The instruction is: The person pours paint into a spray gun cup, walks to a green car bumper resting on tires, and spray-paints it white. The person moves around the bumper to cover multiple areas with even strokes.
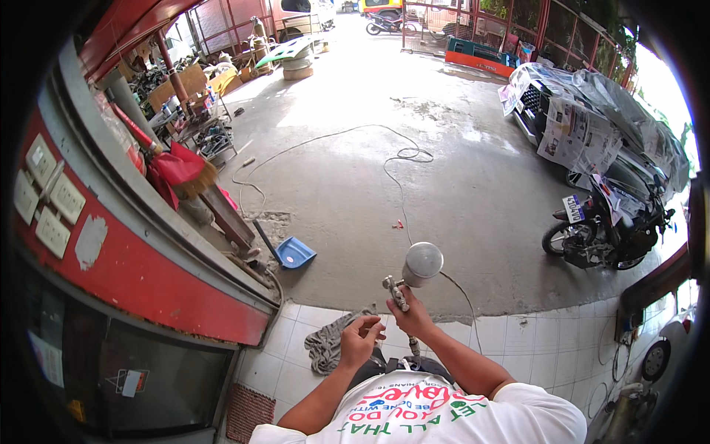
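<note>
By the tiled floor's (518, 340) far edge, a spray gun (413, 277) held up!
Right hand (413, 315) wraps its handle; left hand (360, 342) curls loosely just beside, whether pinching anything I can't tell.

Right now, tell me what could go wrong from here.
The thin hose looping across the concrete floor could catch a foot. If the right hand tilts the spray gun, any contents of its grey cup might spill. The grey cloth bunched on the white tiles may slip underfoot.
</note>
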Action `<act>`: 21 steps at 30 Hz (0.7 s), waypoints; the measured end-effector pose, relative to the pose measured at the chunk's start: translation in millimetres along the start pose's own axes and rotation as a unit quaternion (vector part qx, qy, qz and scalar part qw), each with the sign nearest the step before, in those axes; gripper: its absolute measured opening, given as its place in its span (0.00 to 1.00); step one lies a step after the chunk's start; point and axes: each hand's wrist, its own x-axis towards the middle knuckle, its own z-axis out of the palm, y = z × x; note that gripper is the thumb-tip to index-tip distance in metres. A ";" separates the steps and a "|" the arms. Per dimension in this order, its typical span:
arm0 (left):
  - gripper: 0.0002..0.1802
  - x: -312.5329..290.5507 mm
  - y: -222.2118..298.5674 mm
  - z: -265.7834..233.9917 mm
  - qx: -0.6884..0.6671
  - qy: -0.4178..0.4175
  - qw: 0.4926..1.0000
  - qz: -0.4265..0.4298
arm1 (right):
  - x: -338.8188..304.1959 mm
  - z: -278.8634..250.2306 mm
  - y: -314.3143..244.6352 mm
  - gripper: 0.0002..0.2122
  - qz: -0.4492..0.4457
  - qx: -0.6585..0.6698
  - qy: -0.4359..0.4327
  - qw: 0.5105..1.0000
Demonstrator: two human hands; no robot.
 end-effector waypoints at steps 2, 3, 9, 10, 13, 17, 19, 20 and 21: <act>0.15 80.6 5.2 -20.5 0.054 -0.059 0.996 -0.027 | 74.9 -10.6 -15.1 0.14 -0.017 0.020 0.067 0.997; 0.16 115.1 12.1 -23.0 0.045 -0.098 0.992 -0.065 | 111.1 -12.7 -16.8 0.14 -0.036 0.023 0.106 0.993; 0.21 350.7 29.5 -5.1 -0.103 -0.244 0.955 -0.136 | 338.4 -23.1 -7.9 0.17 0.006 0.083 0.130 0.988; 0.22 392.4 28.0 -7.6 -0.103 -0.246 0.954 -0.136 | 377.7 -22.8 -3.8 0.17 0.016 0.083 0.111 0.990; 0.21 508.0 40.2 -19.8 -0.128 -0.231 0.954 -0.141 | 498.0 -30.3 -6.8 0.16 0.074 0.127 0.043 0.988; 0.18 639.5 91.6 -39.2 -0.199 -0.181 0.954 -0.135 | 647.8 -34.9 -29.9 0.20 0.060 0.163 -0.026 0.985; 0.17 697.4 113.8 -44.6 -0.220 -0.155 0.958 -0.099 | 722.3 -42.0 -47.2 0.24 0.030 0.170 -0.072 0.982; 0.15 729.5 122.8 -50.4 -0.242 -0.150 0.953 -0.100 | 757.2 -43.6 -55.4 0.25 0.032 0.160 -0.085 0.983; 0.15 761.0 133.5 -54.5 -0.240 -0.144 0.955 -0.093 | 791.6 -45.8 -62.3 0.25 0.035 0.149 -0.096 0.983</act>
